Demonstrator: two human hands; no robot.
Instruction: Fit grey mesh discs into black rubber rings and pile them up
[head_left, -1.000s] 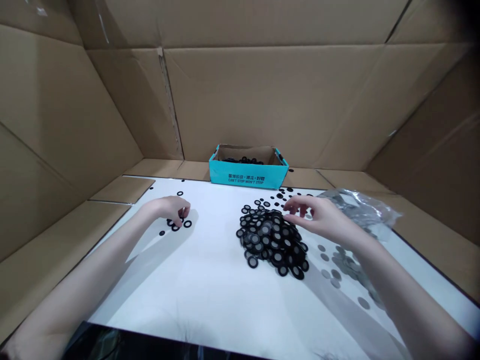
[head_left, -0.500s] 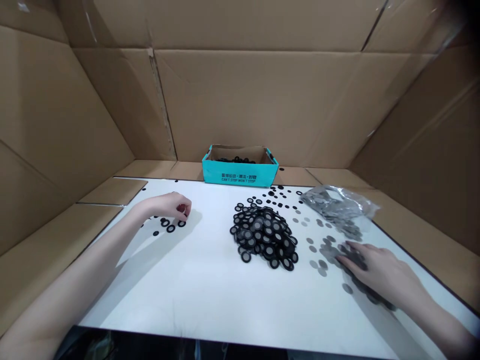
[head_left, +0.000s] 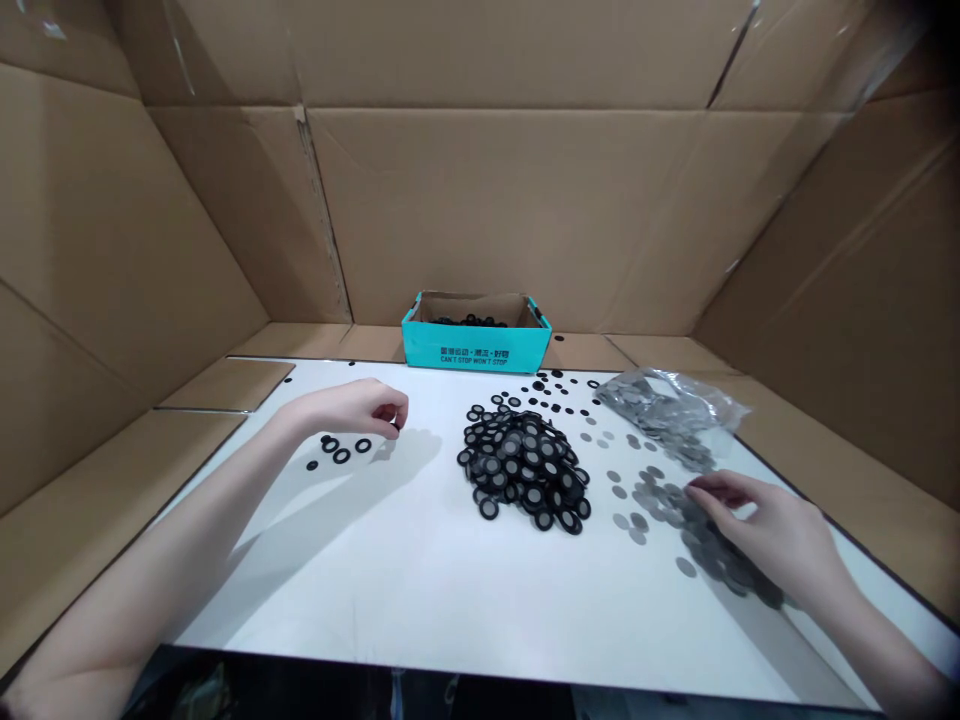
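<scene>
1. Moved since the earlier frame: the left hand [head_left: 360,408] has gone right, away from the black rings [head_left: 341,462], and the right hand [head_left: 784,530] has drawn its thumb and fingertips together over the grey discs [head_left: 686,567].
2. Left hand: thumb and fingers pinch a small black piece [head_left: 396,427] just above the counter [head_left: 405,590]; its exact shape is hidden.
3. Right hand: thumb and fingertips are pressed together at the grey discs; whether a disc is between them, I cannot tell.
4. Three black rings lie near the left hand, on its near side, with small black bits [head_left: 312,466] beside them.
5. Between the hands is a pile [head_left: 529,465] of black-rimmed discs with grey centres, heaped on the counter.
6. Grey discs spread to the right of the pile, partly under the right hand. A clear bag [head_left: 660,405] with more of them lies on the far right.
7. At the far edge stands a teal box [head_left: 476,345], open at the top, with black pieces inside.
8. Cardboard walls [head_left: 510,200] rise behind and on both sides.
</scene>
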